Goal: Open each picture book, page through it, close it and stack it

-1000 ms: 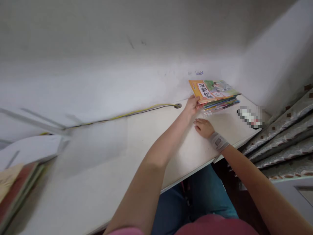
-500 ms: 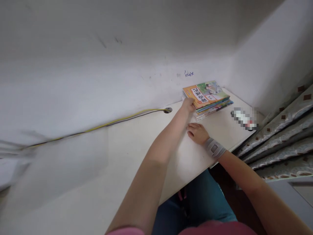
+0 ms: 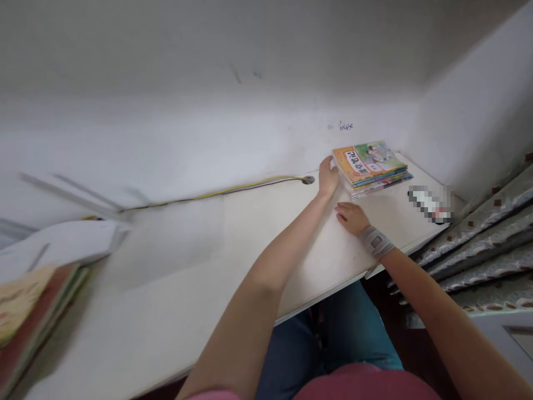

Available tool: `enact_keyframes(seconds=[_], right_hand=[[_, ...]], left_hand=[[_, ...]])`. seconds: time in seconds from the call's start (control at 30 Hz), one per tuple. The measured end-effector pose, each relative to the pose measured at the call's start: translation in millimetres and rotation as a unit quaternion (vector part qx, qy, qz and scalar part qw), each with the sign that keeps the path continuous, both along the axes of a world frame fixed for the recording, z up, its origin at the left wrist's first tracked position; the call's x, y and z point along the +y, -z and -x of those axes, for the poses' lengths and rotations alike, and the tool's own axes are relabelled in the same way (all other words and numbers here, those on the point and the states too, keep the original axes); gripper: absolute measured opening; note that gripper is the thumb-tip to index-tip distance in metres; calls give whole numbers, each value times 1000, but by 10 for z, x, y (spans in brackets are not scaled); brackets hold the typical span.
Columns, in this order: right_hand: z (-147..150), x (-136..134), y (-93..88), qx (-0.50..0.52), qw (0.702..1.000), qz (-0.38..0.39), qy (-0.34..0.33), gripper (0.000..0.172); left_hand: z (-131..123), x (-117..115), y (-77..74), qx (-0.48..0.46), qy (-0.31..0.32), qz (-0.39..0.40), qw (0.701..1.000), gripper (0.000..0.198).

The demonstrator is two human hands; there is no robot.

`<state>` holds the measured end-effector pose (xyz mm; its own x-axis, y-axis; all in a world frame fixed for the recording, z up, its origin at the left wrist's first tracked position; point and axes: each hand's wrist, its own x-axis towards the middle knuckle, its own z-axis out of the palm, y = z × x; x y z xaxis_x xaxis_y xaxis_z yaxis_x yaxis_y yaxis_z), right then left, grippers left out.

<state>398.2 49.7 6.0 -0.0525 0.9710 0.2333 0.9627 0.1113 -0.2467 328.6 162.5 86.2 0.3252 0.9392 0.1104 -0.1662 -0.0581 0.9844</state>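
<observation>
A stack of colourful books point(image 3: 372, 166) with an orange-and-green top cover lies flat at the far right corner of the white desk point(image 3: 175, 289), against the wall. My left hand point(image 3: 328, 176) reaches out to the stack's left edge and touches it, fingers stretched along the side. My right hand point(image 3: 352, 218), with a grey wrist brace, rests palm down on the desk just in front of the stack, fingers loosely spread and holding nothing.
A yellow cable point(image 3: 216, 193) runs along the wall to a hole point(image 3: 308, 179) in the desk. A blurred small object point(image 3: 431, 203) lies right of the stack. Another pile of books point(image 3: 29, 311) sits at the near left. Patterned fabric point(image 3: 487, 239) hangs at the right.
The top book, which my left hand held lifted by its corner, now lies flat on the stack. My left hand has slid to the stack's left edge. The right hand stayed put.
</observation>
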Motion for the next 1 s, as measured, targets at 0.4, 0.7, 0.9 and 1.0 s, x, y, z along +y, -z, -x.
enact_keyframes(seconds=[0.4,0.7,0.9,1.0], right_hand=[[-48,9,195,-61,997,-26,-31,42],[-138,36,282,-92,994,-42,-35,45],[-140,25,283,-96,994,-44,-39,46],[-137,20,255,-98,994,-43,-38,46]], left_hand=[[3135,-830,327,624,-180,-220,728,34],[3511,-716,466,682,-204,-57,700,45],[3647,-655,433,673,-191,-59,713,34],[3721,-664,379,679,-203,-58,704,36]])
